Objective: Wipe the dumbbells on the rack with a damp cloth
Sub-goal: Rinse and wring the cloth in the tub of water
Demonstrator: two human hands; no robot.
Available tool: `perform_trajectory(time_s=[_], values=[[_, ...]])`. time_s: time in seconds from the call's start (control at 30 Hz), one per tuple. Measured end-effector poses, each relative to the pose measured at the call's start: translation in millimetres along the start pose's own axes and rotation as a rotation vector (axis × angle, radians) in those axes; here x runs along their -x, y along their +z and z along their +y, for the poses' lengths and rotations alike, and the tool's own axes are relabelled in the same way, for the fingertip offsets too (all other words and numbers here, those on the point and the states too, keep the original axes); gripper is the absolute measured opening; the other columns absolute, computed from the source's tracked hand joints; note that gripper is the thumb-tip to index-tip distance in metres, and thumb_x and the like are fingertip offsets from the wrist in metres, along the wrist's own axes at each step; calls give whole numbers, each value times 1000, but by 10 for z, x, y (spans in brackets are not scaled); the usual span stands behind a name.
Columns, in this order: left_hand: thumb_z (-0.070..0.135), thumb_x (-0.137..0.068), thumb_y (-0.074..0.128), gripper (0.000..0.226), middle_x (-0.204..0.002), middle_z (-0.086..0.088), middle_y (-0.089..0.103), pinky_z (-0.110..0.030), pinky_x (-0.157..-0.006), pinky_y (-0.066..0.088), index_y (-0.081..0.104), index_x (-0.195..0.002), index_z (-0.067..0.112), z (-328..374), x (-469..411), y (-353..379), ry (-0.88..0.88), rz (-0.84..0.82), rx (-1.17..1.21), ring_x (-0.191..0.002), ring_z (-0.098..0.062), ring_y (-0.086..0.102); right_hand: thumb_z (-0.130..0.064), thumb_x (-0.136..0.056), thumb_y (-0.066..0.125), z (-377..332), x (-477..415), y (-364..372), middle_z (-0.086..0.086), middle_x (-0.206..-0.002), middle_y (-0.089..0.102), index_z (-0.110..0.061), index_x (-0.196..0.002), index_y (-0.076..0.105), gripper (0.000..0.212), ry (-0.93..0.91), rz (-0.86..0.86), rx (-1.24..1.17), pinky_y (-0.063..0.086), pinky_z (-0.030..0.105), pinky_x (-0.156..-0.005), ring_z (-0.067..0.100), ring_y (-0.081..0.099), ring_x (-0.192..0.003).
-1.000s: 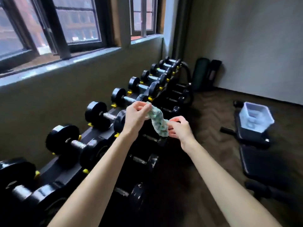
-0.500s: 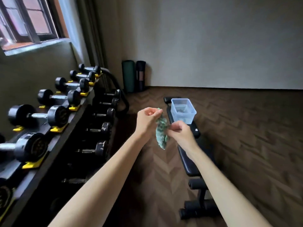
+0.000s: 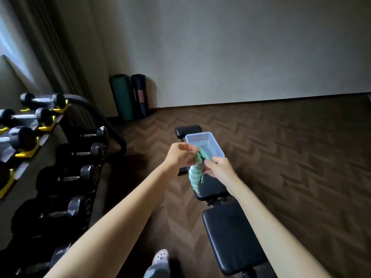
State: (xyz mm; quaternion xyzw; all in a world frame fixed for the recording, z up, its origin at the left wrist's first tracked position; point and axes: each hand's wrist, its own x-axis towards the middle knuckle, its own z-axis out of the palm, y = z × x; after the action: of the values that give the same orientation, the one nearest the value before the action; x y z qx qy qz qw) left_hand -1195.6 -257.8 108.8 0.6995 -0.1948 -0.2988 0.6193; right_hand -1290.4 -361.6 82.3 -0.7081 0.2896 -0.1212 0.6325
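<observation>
Cloth (image 3: 196, 173) hangs between both hands: left hand (image 3: 179, 156) and right hand (image 3: 217, 167) each pinch its top.

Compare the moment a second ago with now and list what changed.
The person turned right, away from the dumbbells on the rack, which slid to the view's left edge. The left hand and right hand carried the green cloth from over the rack to just in front of the clear tub on the black bench. Unchanged: both hands still pinch the cloth, which hangs bunched between them.
</observation>
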Motion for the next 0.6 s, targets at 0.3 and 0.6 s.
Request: perform_trajectory(time_s=[0.3, 0.6], values=[[-2, -85, 53, 23, -59, -3, 50, -17, -39, 33, 68, -71, 10, 228, -2827, -324, -7, -20, -424, -45, -12, 43, 3, -88, 50, -269, -2770, -179, 5, -49, 44, -9, -59, 43, 32, 156, 318, 1, 38, 15, -39, 6, 49, -35], [10, -84, 66, 31, -113, -18, 58, -25, -84, 35, 62, -111, -3, 94, -4895, -75, 169, -320, -1012, -107, -24, 46, -5, -84, 50, -107, -4621, -609, -1, -57, 25, -16, -58, 31, 34, 222, 564, -28, 20, 29, -51, 14, 24, -55]])
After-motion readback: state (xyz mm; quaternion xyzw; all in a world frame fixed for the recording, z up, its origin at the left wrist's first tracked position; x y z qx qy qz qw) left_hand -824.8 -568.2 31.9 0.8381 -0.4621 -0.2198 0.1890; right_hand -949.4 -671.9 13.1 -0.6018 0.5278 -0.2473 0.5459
